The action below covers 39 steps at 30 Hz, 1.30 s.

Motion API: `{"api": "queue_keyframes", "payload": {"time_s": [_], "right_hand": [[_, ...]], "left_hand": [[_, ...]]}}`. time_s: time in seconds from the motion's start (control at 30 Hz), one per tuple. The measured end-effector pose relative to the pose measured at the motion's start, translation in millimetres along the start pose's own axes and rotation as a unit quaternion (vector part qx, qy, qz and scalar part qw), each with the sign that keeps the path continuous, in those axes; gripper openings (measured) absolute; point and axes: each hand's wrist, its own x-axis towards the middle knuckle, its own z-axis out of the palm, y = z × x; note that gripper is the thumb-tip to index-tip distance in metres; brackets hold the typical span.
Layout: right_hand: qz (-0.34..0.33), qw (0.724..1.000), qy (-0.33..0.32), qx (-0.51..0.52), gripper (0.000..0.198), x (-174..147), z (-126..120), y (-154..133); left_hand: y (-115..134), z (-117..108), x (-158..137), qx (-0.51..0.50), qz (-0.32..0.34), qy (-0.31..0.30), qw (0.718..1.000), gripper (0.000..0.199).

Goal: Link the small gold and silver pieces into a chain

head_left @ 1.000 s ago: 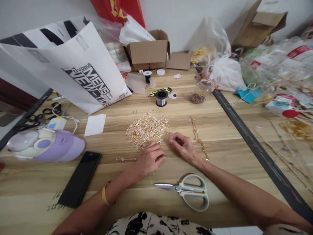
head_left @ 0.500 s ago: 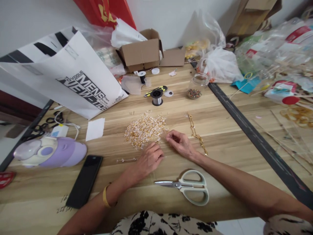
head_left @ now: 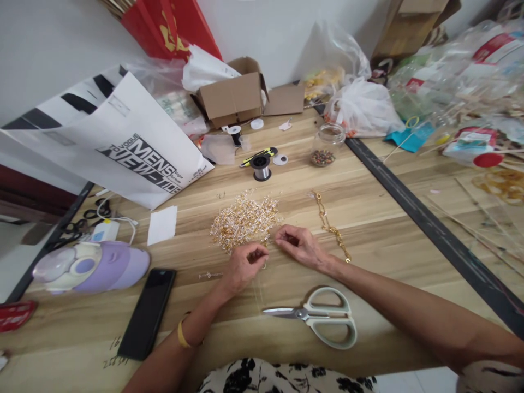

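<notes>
Head view shows the left hand rolled since half a second ago, so that the hollow between its curled thumb and forefinger shows, tips nearly together; the right hand keeps a similar loose pinch opposite, and whether either holds anything is too small to tell, though the turn suggests fine fingertip handling. Under the left fingertips shows a tiny pale ring-like piece. Just beyond the hands, the loose heap of tiny gold and silver-white pieces lies tangled and glinting on the brown wood-grain tabletop.
</notes>
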Motion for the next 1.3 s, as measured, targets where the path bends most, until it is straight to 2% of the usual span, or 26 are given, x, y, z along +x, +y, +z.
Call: {"api": "queue_keyframes", "payload": {"time_s": [0.23, 0.6, 1.07, 1.3], "right_hand": [[-0.006, 0.996, -0.076, -0.036, 0.015, -1.8, -0.7, 2.3], [-0.105, 0.980, -0.115, -0.121, 0.013, -1.1, -0.2, -1.3], [-0.095, 0.981, -0.097, -0.135, 0.006, -1.9, 0.2, -4.1], [-0.056, 0.987, -0.101, -0.108, 0.003, -3.0, 0.4, -4.1]], "left_hand": [[-3.8, 3.6, -1.4, -0.056, -0.048, 0.011, 0.997, 0.006], [-10.9, 9.0, -2.3, -0.081, -0.028, 0.030, 0.996, 0.006], [-5.4, 8.6, -2.6, -0.065, -0.013, 0.038, 0.997, 0.005], [-11.8, 11.2, -3.6, -0.082, -0.047, 0.019, 0.995, 0.013]]}}
